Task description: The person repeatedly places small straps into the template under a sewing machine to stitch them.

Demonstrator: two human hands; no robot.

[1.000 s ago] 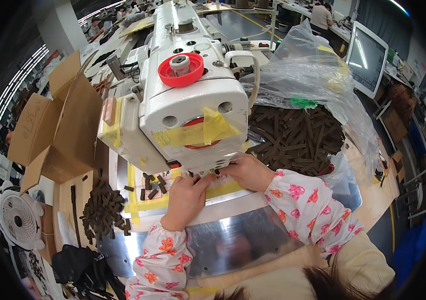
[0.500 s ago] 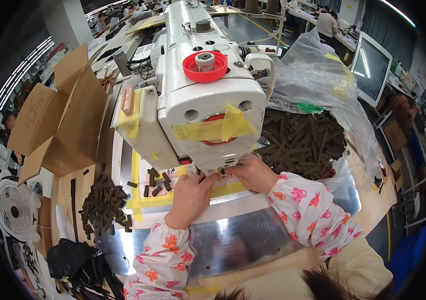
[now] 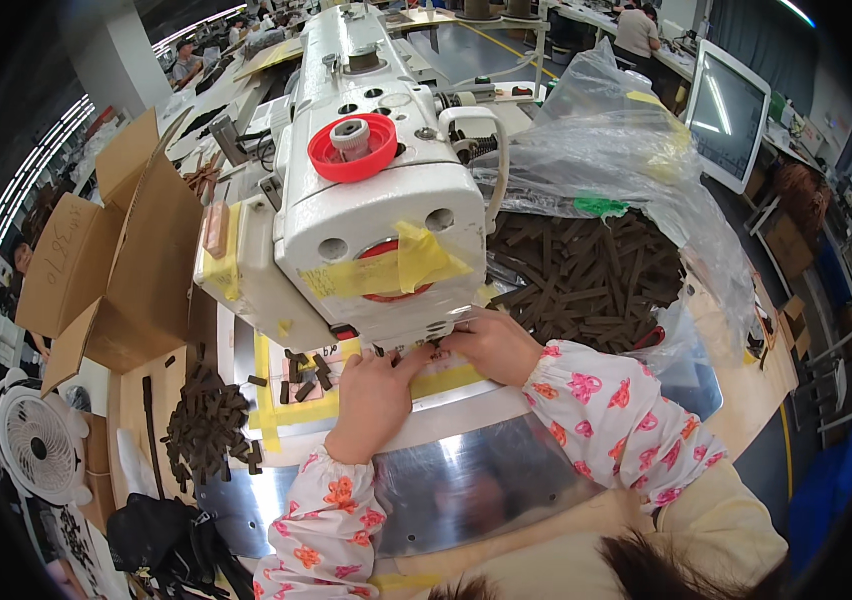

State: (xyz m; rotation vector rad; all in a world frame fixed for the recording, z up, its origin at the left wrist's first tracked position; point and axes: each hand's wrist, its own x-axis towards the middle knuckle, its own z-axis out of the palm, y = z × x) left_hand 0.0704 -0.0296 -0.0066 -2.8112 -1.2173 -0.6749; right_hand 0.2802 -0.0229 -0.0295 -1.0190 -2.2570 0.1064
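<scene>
A white sewing machine (image 3: 381,205) stands in the middle with yellow tape and a red dial on its head. Both hands meet on its bed, under the front of the head. My left hand (image 3: 374,395) has its fingers drawn together, the index fingertip touching a small dark piece (image 3: 434,343). From the other side, my right hand (image 3: 494,345) is closed, its fingertips at the same spot. The head partly covers the fingertips, so what each hand grips is unclear. Several short dark strips (image 3: 304,375) lie on the taped bed left of my left hand.
Left of the bed lies a heap of short dark pieces (image 3: 208,420), with an open cardboard box (image 3: 151,265) behind and a white fan (image 3: 36,440) beyond. On the right, longer brown strips (image 3: 586,280) fill a clear plastic bag (image 3: 636,150). A black bag (image 3: 161,535) is at lower left.
The whole view has shifted slightly, so the machine appears farther left. Both hands stay together under the machine head, with little change in their grip.
</scene>
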